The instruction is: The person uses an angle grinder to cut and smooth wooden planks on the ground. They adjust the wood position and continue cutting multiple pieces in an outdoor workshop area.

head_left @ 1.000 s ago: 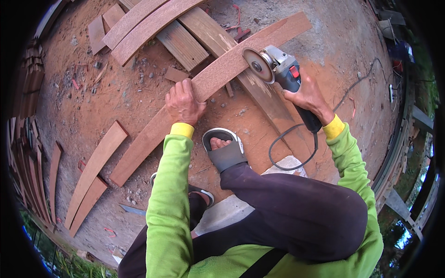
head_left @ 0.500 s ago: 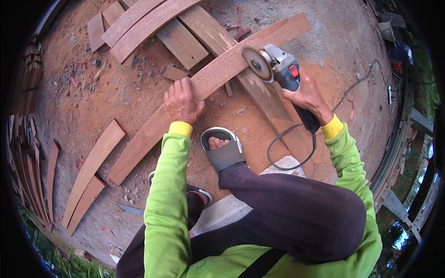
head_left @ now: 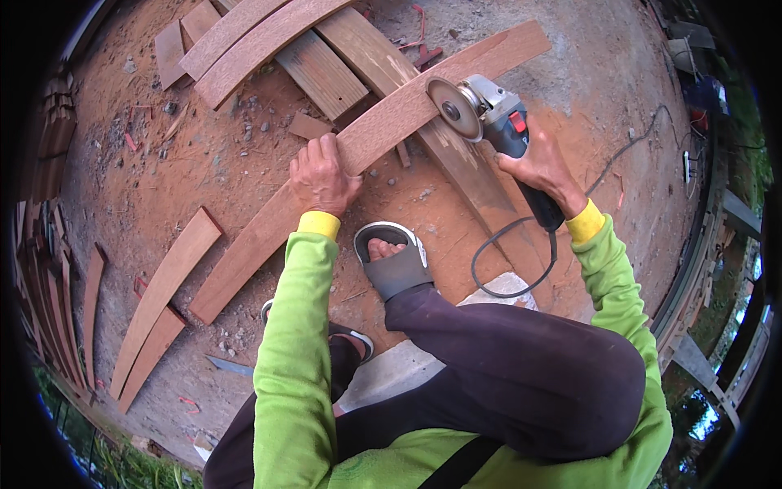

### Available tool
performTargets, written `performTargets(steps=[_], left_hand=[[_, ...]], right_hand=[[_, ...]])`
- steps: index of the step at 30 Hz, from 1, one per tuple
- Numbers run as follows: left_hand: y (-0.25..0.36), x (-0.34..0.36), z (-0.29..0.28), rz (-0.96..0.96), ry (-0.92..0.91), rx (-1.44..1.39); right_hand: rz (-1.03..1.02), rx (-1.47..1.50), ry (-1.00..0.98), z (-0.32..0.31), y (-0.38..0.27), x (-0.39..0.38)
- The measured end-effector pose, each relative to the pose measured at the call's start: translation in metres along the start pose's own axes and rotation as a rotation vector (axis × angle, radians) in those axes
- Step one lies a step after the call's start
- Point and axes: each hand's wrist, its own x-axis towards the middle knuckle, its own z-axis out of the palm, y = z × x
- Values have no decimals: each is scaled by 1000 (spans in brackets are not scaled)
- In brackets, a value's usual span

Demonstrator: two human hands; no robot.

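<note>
A long, slightly curved wooden plank (head_left: 387, 126) lies slantwise in front of me, its far part resting across a thick timber (head_left: 460, 175). My left hand (head_left: 320, 175) grips the plank near its middle, fingers folded over the far edge. In my right hand (head_left: 544, 163) is an angle grinder (head_left: 509, 134), dark-bodied with a red switch, held by its body. The grinder's round disc (head_left: 454, 110) stands at the plank's near edge; whether it touches the wood I cannot tell. A power cord (head_left: 513, 292) loops down from the grinder's rear end.
Curved planks (head_left: 269, 49) lie stacked at the far left over a short grooved board (head_left: 323, 75). Two more curved pieces (head_left: 167, 297) rest on the ground to the left, near a blade-like metal strip (head_left: 229, 366). My sandalled foot (head_left: 395, 259) is close below the plank.
Almost nothing differs. The view has shifted very slightly; both hands keep their grip, and the grinder stays at the same spot along the plank.
</note>
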Motion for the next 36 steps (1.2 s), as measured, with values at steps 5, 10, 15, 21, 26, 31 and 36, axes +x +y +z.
performTargets(steps=[5, 10, 15, 21, 26, 31, 36], left_hand=[[2, 0, -3, -14, -20, -16], [2, 0, -3, -14, -19, -22], [2, 0, -1, 5, 17, -5], [1, 0, -2, -3, -6, -12], [1, -1, -4, -3, -19, -16], [2, -1, -3, -5, -25, 24], [3, 0, -3, -6, -14, 4]], right_hand=[[-32, 6, 17, 0, -2, 1], [-5, -15, -3, -1, -3, 2], [37, -29, -27, -3, -8, 2], [-22, -20, 10, 0, -5, 3], [-33, 41, 11, -3, -9, 3], [-41, 58, 18, -3, -12, 3], [-30, 57, 33, -1, -9, 3]])
